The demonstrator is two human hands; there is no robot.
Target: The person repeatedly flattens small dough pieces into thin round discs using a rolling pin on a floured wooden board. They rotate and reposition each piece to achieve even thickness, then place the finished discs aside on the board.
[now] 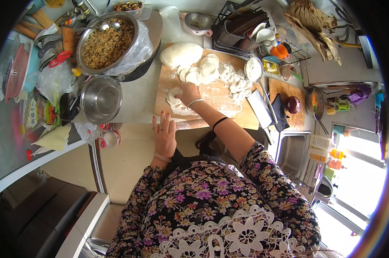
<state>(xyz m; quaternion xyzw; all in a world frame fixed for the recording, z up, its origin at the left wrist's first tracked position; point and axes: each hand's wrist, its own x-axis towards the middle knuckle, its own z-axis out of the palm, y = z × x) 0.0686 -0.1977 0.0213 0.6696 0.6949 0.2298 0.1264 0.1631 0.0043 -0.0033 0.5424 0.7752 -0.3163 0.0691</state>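
Observation:
My right hand point(190, 94) reaches over a floured wooden board point(213, 113), its fingers bent down between a small stack of flat dough rounds point(173, 96) and a larger group of overlapping dough wrappers point(194, 75); whether it pinches one cannot be seen. At the board's near left edge lies my left hand point(164, 130), fingers apart, beside the end of a wooden rolling pin point(191, 124). Behind the wrappers rests a big lump of dough point(181, 54). Several small dough pieces point(239, 87) are scattered on the right, next to a metal scoop of flour point(254, 69).
A large metal bowl of chopped filling point(109, 43) with two spoons stands at the back left, above an empty metal bowl point(101, 99). Right of the board are a cleaver point(260, 108), a smaller cutting board point(297, 117) bearing an onion point(293, 104), and a sink point(291, 151).

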